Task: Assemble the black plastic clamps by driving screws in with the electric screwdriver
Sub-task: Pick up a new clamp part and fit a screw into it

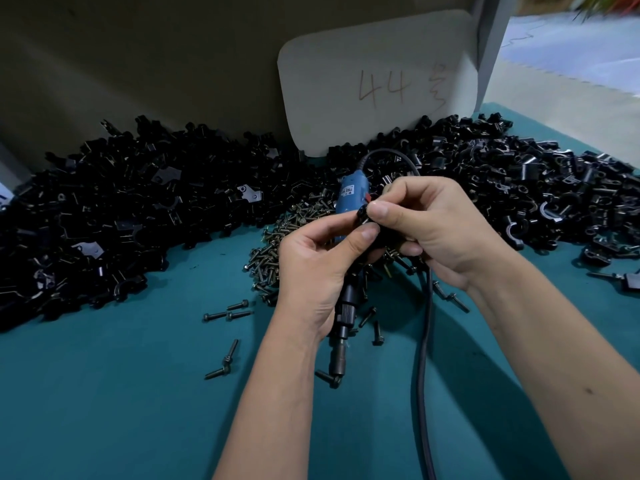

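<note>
My left hand (313,268) and my right hand (440,230) meet above the teal table (121,393), both pinching one small black plastic clamp (363,216) between thumbs and fingers. The blue electric screwdriver (347,199) lies on the table under my hands, its dark chuck and bit (341,355) pointing toward me; its black cable (424,341) runs down past my right wrist. A heap of dark screws (294,223) lies just behind my left hand, with a few loose screws (228,315) scattered in front.
Large piles of black clamp parts fill the back left (104,220) and back right (519,181) of the table. A pale card marked "44" (377,81) leans against the back wall.
</note>
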Motion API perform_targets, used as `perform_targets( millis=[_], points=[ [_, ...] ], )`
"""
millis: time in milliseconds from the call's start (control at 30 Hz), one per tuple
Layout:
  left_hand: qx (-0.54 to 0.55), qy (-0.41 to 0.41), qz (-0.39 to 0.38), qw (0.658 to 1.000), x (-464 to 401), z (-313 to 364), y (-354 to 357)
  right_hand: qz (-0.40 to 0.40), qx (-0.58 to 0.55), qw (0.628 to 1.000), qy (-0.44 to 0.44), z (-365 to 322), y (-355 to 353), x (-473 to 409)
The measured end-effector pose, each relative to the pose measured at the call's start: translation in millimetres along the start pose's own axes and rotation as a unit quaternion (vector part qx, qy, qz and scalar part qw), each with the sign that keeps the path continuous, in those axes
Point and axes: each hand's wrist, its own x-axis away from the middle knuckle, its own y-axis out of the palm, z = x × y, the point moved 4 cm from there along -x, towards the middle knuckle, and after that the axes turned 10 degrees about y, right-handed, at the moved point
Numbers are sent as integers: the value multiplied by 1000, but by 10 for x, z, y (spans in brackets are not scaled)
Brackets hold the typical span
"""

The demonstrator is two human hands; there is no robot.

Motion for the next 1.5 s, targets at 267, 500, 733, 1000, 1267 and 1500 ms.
perform_targets(
  millis=[267, 500, 733, 1000, 1267, 1500],
  points=[
    [-1, 5, 54, 999, -21, -30, -45, -6, -37, 999, -25, 67, 91, -5],
    [5, -18, 9, 1000, -21, 21, -57, -33, -47, 998, -11, 37, 77, 9],
    [11, 0, 13, 1000, -9, 15, -27, -11, -37, 999, -15, 25, 70, 8],
    [-14, 19, 43, 999, -19, -14, -38, -7, -20, 999, -34, 81, 27, -10],
    [-41, 22, 41, 998, -14, -32, -41, 57, 20, 997, -37, 99, 16, -46],
    [-23, 20, 42, 999, -20, 1, -79, 28, 7, 998, -64, 36, 50, -23]
  ],
)
